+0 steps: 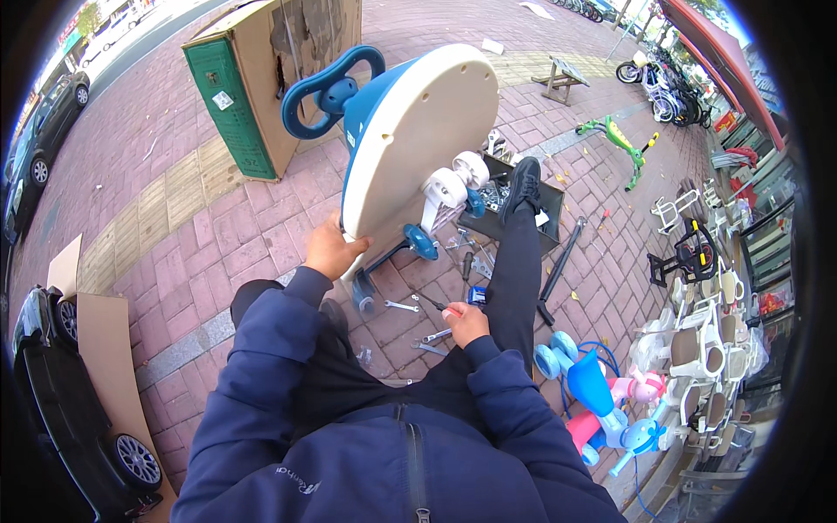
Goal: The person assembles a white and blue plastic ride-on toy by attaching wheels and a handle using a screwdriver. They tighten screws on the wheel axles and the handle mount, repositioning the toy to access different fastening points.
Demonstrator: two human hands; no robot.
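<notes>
A blue and white ride-on swing car (427,122) stands tipped on its side in front of me, its pale underside facing right. Its blue steering wheel (334,91) points to the left, and white wheels (445,187) stick out on the right. My left hand (331,250) is closed around the near edge of the car body. In my right hand (469,324), low between my legs, is a screwdriver (451,312) with a red handle, its shaft pointing up and left. Beneath lie an open-ended wrench (402,306), a dark-handled tool (467,266) and a small blue box (477,295).
A black tray (547,228) of metal parts lies beside my right shoe. Farther right rests a long black bar (562,266). Children's tricycles (593,383) stand at lower right. A large cardboard box (270,131) is behind the swing car; a black toy car (74,410) sits at left.
</notes>
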